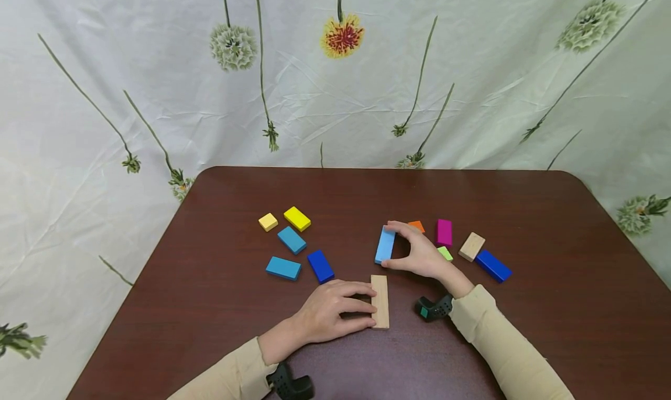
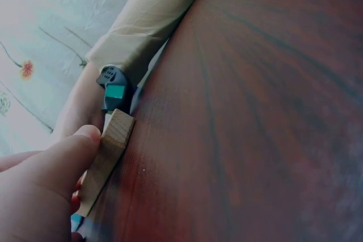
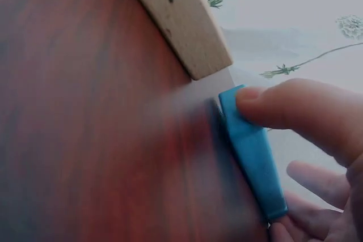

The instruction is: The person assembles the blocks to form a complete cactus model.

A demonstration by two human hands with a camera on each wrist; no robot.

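My right hand (image 1: 421,257) holds a light blue block (image 1: 385,244) lengthwise, thumb at its near end and index finger at its far end. In the right wrist view, the thumb presses one end of this blue block (image 3: 255,157) low over the table. Just nearer lies a long plain wooden block (image 1: 380,302). Along its left side rest the fingertips of my left hand (image 1: 332,310), spread and gently bent. The left wrist view shows the thumb against the wooden block (image 2: 108,160), close to one end.
Left of the hands lie two light blue blocks (image 1: 292,240), a dark blue block (image 1: 321,266) and yellow blocks (image 1: 297,219). Around the right hand are orange (image 1: 417,226), magenta (image 1: 444,232), green (image 1: 445,253), wooden (image 1: 472,246) and dark blue blocks (image 1: 493,265). A flowered cloth (image 1: 335,97) hangs behind the table.
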